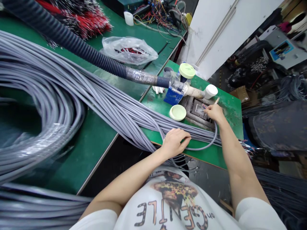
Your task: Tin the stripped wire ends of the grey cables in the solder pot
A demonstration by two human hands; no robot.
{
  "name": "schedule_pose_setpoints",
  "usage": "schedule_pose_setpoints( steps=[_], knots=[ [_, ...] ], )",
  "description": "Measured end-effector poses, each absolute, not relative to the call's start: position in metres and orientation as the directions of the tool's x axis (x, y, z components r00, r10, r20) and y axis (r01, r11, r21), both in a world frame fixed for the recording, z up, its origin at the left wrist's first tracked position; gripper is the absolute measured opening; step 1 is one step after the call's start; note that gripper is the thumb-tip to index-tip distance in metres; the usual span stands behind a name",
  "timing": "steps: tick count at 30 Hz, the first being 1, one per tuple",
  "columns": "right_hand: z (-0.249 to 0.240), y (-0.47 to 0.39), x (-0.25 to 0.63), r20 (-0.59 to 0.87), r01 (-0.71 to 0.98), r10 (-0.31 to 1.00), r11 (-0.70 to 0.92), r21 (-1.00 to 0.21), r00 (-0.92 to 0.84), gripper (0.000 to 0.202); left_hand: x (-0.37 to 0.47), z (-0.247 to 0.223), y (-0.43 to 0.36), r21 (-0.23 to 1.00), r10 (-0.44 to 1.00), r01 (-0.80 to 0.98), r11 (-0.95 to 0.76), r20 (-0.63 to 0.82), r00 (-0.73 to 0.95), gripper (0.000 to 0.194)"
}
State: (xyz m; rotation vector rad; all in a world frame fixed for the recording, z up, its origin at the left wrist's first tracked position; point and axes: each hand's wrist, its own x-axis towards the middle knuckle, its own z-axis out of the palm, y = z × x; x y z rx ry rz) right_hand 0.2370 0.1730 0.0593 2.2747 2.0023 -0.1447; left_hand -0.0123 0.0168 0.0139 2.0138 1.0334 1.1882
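Note:
My right hand (214, 112) pinches the end of a grey cable (216, 129), its thin coloured wires over the dark square solder pot (200, 109). That cable loops down and back to the left from my fingers. My left hand (176, 141) rests on the long bundle of grey cables (124, 111), near the table's front edge; its fingers are bent over the cables, and what lies beneath them is hidden. A pale green round dish (177, 112) stands left of the pot, and a white cup (211, 91) behind it.
A dark corrugated hose (96, 54) crosses above the table to a blue box (173, 95). Coiled grey cables (64, 111) fill the left. Behind are a plastic bag (130, 50), a green-lidded jar (187, 70) and tangled wires (163, 14).

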Motion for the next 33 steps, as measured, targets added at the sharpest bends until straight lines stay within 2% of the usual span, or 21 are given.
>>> schedule_pose_setpoints(
  steps=[13, 15, 19, 22, 24, 26, 28, 30, 33],
  knots=[
    [0.066, 0.169, 0.238, -0.126, 0.991, 0.984, -0.129, -0.038, 0.123, 0.024, -0.012, 0.013, 0.017, 0.788, 0.844, 0.317, -0.527, 0.444, 0.301, 0.017],
    [0.075, 0.16, 0.237, -0.099, 0.986, 0.99, -0.11, -0.123, 0.098, 0.026, -0.013, 0.012, 0.017, 0.791, 0.844, 0.309, -0.527, 0.445, 0.3, 0.016],
    [0.103, 0.122, 0.221, -0.038, 0.868, 0.999, -0.044, -0.495, 0.029, 0.03, -0.012, 0.013, 0.017, 0.837, 0.859, 0.234, -0.495, 0.431, 0.275, 0.015],
    [0.124, 0.084, 0.197, -0.06, 0.71, 0.998, -0.034, -0.703, -0.011, 0.031, -0.005, 0.016, 0.018, 0.948, 0.933, 0.029, -0.317, 0.306, 0.191, 0.013],
    [0.134, 0.063, 0.181, -0.056, 0.654, 0.997, -0.013, -0.757, -0.046, 0.032, 0.004, 0.02, 0.018, 0.972, 0.975, -0.211, -0.107, 0.144, 0.169, 0.015],
    [0.138, 0.046, 0.168, -0.039, 0.626, 0.997, 0.01, -0.78, -0.064, 0.032, 0.016, 0.024, 0.019, 0.885, 0.977, -0.457, 0.091, 0.01, 0.215, 0.023],
    [0.137, 0.036, 0.159, -0.031, 0.6, 0.997, 0.019, -0.8, -0.074, 0.03, 0.027, 0.029, 0.02, 0.751, 0.967, -0.628, 0.201, -0.05, 0.249, 0.03],
    [0.133, 0.031, 0.155, -0.032, 0.572, 0.996, 0.021, -0.82, -0.082, 0.029, 0.036, 0.033, 0.02, 0.651, 0.966, -0.722, 0.235, -0.076, 0.247, 0.032],
    [0.126, 0.027, 0.153, -0.023, 0.527, 0.996, 0.023, -0.85, -0.082, 0.029, 0.044, 0.038, 0.021, 0.586, 0.974, -0.779, 0.221, -0.09, 0.209, 0.029]
  ],
)
